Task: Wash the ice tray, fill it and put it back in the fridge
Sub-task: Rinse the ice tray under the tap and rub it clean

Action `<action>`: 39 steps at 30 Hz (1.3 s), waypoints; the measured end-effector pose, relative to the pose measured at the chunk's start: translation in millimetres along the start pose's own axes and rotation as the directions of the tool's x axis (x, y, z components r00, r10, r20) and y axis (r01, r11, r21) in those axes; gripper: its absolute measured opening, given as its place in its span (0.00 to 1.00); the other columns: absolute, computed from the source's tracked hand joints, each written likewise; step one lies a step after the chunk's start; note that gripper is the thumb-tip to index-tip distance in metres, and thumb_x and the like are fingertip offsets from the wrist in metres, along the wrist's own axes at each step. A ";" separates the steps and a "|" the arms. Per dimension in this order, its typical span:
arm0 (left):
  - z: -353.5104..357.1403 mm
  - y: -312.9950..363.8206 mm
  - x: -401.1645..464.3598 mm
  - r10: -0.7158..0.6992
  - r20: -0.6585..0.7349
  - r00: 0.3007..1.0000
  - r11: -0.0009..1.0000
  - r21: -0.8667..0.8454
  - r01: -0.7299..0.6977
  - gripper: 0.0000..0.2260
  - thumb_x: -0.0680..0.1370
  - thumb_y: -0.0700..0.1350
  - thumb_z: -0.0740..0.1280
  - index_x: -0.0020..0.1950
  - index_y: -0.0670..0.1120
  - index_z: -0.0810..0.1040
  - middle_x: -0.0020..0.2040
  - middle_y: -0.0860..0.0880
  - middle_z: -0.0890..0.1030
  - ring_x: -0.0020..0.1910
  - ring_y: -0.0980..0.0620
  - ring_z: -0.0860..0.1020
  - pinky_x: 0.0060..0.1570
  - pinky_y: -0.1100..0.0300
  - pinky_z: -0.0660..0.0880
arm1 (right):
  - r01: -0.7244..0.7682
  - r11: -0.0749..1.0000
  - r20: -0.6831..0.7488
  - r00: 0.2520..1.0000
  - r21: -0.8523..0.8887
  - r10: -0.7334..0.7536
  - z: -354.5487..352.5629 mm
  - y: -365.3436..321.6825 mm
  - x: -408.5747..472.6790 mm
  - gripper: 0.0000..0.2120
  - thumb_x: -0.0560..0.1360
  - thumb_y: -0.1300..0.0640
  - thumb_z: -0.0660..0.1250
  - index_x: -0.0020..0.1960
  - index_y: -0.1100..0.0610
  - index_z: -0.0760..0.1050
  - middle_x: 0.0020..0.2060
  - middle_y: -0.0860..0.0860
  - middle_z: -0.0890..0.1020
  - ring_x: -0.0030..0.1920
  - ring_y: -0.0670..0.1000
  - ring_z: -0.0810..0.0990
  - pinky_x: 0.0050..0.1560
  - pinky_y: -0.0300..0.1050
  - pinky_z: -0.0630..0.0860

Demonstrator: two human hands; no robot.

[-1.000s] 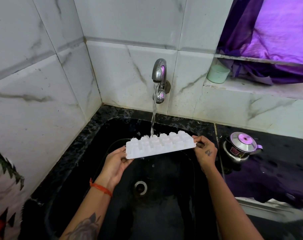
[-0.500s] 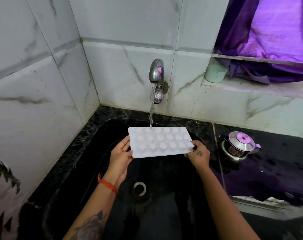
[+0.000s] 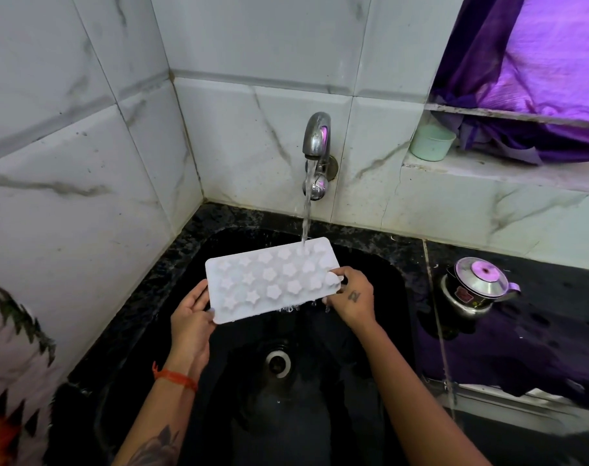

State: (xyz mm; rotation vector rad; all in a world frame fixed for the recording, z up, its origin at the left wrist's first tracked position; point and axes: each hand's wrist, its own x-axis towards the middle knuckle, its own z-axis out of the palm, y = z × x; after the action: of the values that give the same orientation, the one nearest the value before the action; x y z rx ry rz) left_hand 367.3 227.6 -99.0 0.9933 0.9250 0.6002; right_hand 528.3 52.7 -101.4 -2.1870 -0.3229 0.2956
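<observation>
Black stone counter (image 3: 538, 334): steel kettle (image 3: 478, 285) on it, right of sink (image 3: 380, 331).

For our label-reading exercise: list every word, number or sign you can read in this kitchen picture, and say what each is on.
None can be read for certain.
Steel kettle: a red and dark label, too blurred to read.
Right hand: a small dark mark on its back, too small to make out.
Ice tray: star-shaped moulds only, no text.
</observation>
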 end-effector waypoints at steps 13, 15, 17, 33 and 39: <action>-30.9 -13.2 3.7 -0.210 -0.077 0.975 0.975 0.050 0.214 0.25 0.73 0.25 0.52 0.69 0.34 0.67 0.61 0.38 0.76 0.55 0.42 0.76 0.40 0.56 0.74 | -0.050 0.998 0.216 0.975 -0.046 0.058 -3.9 -5.9 6.8 0.21 0.60 0.66 0.78 0.52 0.57 0.78 0.55 0.55 0.78 0.55 0.55 0.77 0.44 0.41 0.74; -31.6 -11.9 3.3 -0.208 -0.087 0.974 0.976 0.045 0.212 0.23 0.73 0.26 0.54 0.68 0.34 0.69 0.56 0.39 0.77 0.53 0.43 0.77 0.40 0.57 0.74 | -0.096 0.995 0.240 0.966 -0.023 0.098 -6.9 -3.4 7.8 0.21 0.61 0.67 0.78 0.52 0.59 0.79 0.53 0.54 0.79 0.54 0.53 0.77 0.48 0.43 0.75; -31.2 -7.3 2.4 -0.184 -0.080 0.980 0.981 0.042 0.188 0.21 0.74 0.27 0.55 0.67 0.34 0.70 0.55 0.39 0.78 0.49 0.44 0.78 0.41 0.57 0.74 | -0.141 0.990 0.263 0.955 0.001 0.136 -6.6 1.0 8.5 0.20 0.62 0.68 0.77 0.52 0.60 0.79 0.51 0.54 0.79 0.53 0.52 0.77 0.48 0.42 0.73; -18.5 27.0 3.8 0.052 0.118 0.992 0.998 0.038 -0.056 0.24 0.74 0.24 0.57 0.68 0.40 0.70 0.61 0.45 0.78 0.50 0.51 0.79 0.36 0.65 0.80 | -0.151 0.969 0.157 0.980 0.193 0.122 1.0 7.7 2.2 0.22 0.64 0.66 0.78 0.56 0.59 0.77 0.52 0.52 0.77 0.54 0.53 0.77 0.51 0.44 0.75; -5.1 7.6 7.9 -0.005 0.124 0.992 1.000 0.013 0.003 0.26 0.75 0.23 0.56 0.71 0.40 0.67 0.67 0.44 0.74 0.61 0.46 0.75 0.46 0.57 0.78 | -0.054 0.974 -0.039 0.997 0.219 0.064 -17.1 2.2 7.0 0.16 0.62 0.65 0.78 0.47 0.53 0.78 0.51 0.54 0.81 0.49 0.54 0.80 0.50 0.48 0.79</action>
State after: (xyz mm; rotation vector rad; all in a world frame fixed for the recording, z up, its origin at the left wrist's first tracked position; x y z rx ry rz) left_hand 366.7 239.4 -96.4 1.0288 0.8214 0.5237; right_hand 540.7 41.0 -93.8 -1.9858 -0.1908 0.2986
